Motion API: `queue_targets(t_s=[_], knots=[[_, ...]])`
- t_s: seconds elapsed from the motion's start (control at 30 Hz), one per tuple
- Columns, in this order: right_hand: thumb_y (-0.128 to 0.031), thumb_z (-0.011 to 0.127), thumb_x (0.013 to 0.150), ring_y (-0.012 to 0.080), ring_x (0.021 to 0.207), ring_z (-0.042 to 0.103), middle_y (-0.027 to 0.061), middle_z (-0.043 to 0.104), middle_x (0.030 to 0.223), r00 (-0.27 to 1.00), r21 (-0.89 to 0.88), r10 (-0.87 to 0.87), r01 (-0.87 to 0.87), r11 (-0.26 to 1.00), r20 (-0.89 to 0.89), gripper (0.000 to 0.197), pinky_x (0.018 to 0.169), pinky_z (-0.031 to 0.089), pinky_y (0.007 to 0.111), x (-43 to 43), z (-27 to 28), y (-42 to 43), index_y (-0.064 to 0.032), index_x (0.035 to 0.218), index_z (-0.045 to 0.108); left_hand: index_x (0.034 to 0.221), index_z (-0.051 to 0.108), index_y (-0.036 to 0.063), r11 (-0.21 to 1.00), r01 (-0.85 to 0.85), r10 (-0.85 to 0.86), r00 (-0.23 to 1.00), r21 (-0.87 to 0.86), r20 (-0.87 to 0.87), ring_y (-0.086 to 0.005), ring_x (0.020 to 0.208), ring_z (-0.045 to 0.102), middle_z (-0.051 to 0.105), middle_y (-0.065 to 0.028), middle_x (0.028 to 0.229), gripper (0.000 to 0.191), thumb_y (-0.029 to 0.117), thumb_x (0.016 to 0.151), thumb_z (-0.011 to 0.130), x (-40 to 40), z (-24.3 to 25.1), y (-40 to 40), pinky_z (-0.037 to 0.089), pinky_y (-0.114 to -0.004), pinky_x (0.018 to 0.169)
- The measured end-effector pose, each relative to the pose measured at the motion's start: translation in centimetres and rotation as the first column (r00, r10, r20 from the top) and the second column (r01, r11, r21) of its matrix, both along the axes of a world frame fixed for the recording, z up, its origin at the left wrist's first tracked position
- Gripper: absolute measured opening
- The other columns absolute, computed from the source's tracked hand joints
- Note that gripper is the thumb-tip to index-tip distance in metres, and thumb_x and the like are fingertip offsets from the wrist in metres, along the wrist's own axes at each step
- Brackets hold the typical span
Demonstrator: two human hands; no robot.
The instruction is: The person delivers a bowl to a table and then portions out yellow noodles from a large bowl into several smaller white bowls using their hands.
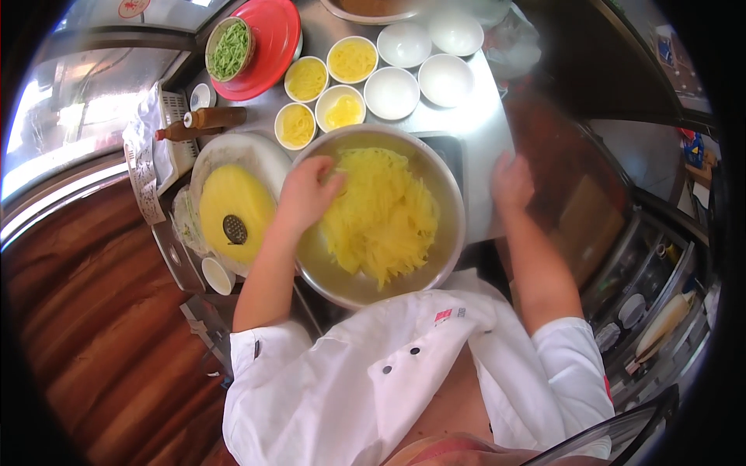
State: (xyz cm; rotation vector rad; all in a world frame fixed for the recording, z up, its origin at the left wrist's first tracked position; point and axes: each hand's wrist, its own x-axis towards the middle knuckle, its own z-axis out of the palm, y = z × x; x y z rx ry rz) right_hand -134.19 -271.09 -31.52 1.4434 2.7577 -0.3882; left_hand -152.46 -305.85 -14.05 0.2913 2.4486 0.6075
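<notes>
My left hand [310,189] reaches over the left rim of a large stainless steel bowl [449,233], at the edge of a heap of yellow jelly noodles [382,215]. Its thumb and fingers are bent and apart, with nothing visible between them. My right hand [513,182] is at the right edge of the metal table [486,198], fingers curled; whether it grips anything is hidden. Left of the bowl, a smooth yellow jelly block [233,192] sits on a round pale board [204,154]. A round perforated metal scraper [235,229] lies on the block.
Beyond the bowl stand several white bowls of noodles [344,108] and several bare white bowls [391,93]. A bowl of green shreds [230,51] tilts on a red plate [274,52]. Sauce bottles [218,117] lie at left, near a white cup [218,275].
</notes>
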Motion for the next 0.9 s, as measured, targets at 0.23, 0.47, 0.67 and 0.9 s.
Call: queue_targets(t_s=[0.23,0.47,0.67,0.9], knots=[[-0.05,0.045,0.102,0.0407,0.1,0.067,0.0182,0.069,0.109,0.999,-0.008,0.011,-0.011,1.0,-0.032,0.05,0.083,0.053,0.052,-0.1,0.3,-0.2,-0.004,0.107,0.065,0.156,0.034,0.0059,0.901,0.203,-0.238,0.97,-0.384,-0.046,-0.0401,0.135,0.048,0.044,-0.0224,0.152,0.097,0.031,0.078,0.086,8.4,-5.1,0.4,0.045,-0.046,0.109],[-0.05,0.044,0.102,0.0402,0.102,0.067,0.0183,0.069,0.111,0.999,-0.035,0.005,-0.007,0.999,-0.033,0.051,0.083,0.053,0.053,-0.2,0.7,-0.2,-0.0041,0.107,0.065,0.147,0.045,0.002,0.948,0.26,-0.302,0.918,-0.182,-0.259,-0.0376,0.122,0.055,0.061,-0.0201,0.125,0.077,0.013,0.076,0.075,6.6,-6.0,-1.1,0.043,-0.05,0.104],[-0.051,0.044,0.102,0.0401,0.102,0.067,0.0185,0.07,0.112,0.999,-0.056,0.001,-0.004,0.998,-0.042,0.052,0.085,0.053,0.053,0.1,0.4,-0.1,-0.004,0.108,0.065,0.136,0.052,0.0017,0.948,0.285,-0.313,0.748,-0.143,-0.586,-0.0379,0.117,0.056,0.06,-0.0187,0.118,0.066,-0.006,0.072,0.068,6.9,-1.8,-3.0,0.043,-0.047,0.101],[-0.052,0.044,0.101,0.0404,0.102,0.067,0.018,0.07,0.113,0.999,-0.023,-0.004,0.003,1.0,-0.046,0.053,0.085,0.053,0.053,0.1,0.0,-0.2,-0.0046,0.109,0.064,0.132,0.053,0.0023,0.973,0.036,0.056,0.921,0.226,-0.386,-0.0397,0.118,0.055,0.06,-0.0195,0.12,0.045,-0.002,0.087,0.062,7.8,-1.2,-4.7,0.048,-0.045,0.097]])
